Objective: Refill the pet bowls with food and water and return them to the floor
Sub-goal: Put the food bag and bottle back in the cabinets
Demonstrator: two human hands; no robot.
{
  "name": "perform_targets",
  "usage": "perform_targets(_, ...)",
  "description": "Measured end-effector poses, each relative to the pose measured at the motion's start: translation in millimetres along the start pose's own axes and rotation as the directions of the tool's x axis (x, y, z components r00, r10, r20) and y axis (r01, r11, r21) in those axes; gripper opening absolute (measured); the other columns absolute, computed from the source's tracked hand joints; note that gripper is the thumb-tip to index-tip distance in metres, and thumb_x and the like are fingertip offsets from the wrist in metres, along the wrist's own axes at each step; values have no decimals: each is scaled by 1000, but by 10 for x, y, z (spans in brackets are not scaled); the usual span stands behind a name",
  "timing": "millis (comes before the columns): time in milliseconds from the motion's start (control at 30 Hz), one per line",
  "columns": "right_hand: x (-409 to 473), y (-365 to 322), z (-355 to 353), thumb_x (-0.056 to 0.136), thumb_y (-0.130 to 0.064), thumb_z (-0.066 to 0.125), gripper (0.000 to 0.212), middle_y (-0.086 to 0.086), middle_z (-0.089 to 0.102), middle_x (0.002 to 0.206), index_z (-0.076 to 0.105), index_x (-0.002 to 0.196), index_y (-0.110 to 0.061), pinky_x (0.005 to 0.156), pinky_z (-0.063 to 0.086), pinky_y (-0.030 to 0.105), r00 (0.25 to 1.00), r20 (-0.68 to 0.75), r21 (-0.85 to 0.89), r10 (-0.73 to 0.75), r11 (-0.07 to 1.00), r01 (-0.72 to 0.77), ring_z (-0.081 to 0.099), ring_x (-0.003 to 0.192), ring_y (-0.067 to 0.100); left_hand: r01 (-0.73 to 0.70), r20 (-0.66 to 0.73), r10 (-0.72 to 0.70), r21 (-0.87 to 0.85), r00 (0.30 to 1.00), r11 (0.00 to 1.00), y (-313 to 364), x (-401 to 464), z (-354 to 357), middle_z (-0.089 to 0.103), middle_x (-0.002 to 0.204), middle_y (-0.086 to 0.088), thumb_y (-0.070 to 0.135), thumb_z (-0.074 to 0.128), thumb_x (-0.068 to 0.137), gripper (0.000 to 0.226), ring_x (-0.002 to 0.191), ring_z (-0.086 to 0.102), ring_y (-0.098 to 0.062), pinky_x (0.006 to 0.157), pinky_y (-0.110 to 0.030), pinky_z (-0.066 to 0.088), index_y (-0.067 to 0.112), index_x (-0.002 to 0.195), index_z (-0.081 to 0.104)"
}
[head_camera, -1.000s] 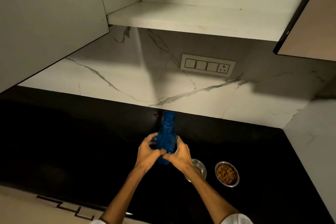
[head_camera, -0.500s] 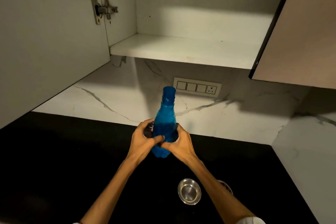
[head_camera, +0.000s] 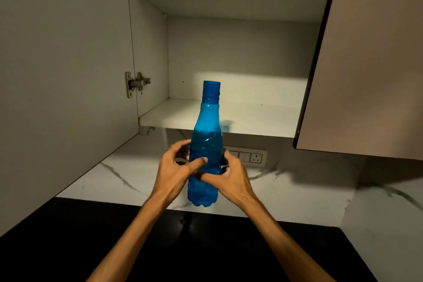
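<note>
Blue bottle held upright in both hands

The left hand point(head_camera: 175, 167) and right hand point(head_camera: 231, 178) curl their fingers round the lower body of the blue bottle point(head_camera: 206, 144), thumbs crossing its front. The bottle stands upright off the black counter point(head_camera: 68, 236); its capped neck rises above the fingers, before the open cabinet's lower shelf point(head_camera: 251, 117)

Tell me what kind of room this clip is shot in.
Most likely a home kitchen: a black countertop under an open wall cabinet with bare white shelves, a marble-look backsplash and a wall switch-and-socket panel.
</note>
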State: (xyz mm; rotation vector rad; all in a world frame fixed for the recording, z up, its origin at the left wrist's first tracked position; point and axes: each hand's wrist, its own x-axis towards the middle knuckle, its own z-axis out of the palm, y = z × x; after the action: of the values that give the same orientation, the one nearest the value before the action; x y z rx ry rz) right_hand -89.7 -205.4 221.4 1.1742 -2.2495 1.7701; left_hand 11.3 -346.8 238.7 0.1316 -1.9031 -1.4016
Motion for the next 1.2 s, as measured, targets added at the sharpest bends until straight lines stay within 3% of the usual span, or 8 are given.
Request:
perform_targets(133,216,-353,-169,63,-61,88,67,-13,76,105,66,120,-31,84,64,37,996,-52,-9,-73,997,72,71,97,3,-71,-1,71,-12,997,997,362,247,-21,69,110,0,57,73,63,71,101,64,-13,76,-18,56,23,125,66)
perform_targets(333,578,-807,-413,62,-67,84,72,-13,75,105,68,119,-26,83,64,34,984,-95,-28,-153,988,151,71,97,3,-146,-14,146,-10,989,989,812,679,-42,72,111,0,55,75,67,66,105,68,-19,90,-49,58,23,125,66)
perform_targets(633,1313,-1196,-577,57,-65,87,83,-8,76,112,68,125,-21,87,65,36,980,-97,11,-176,984,178,73,101,6,-173,-35,173,5,984,985,1303,1312,-44,71,115,3,53,70,64,74,107,67,-12,93,-41,58,18,128,65)
perform_targets(867,1787,-1087,-514,52,-67,87,88,-7,77,113,70,126,-22,87,65,39,987,-86,-11,-136,991,135,73,101,10,-116,1,116,24,993,993,1208,1727,-65,72,114,3,47,70,67,66,108,67,-11,97,-45,56,17,126,67)
perform_targets(1067,2068,-917,-416,67,-45,94,73,-1,75,117,68,129,-17,90,64,40,994,-70,7,-89,996,89,72,104,15,-75,7,75,34,997,997,1035,1956,-44,70,113,1,44,67,66,69,106,66,-13,93,-39,57,13,127,65)
perform_targets(1200,2266,-811,-351,64,-48,94,78,-1,74,118,67,131,-18,90,63,41,996,-67,-6,-56,998,55,71,104,16,-43,19,42,55,999,998,919,2114,-37,69,113,1,48,66,65,65,107,64,-16,93,-41,56,16,122,66)
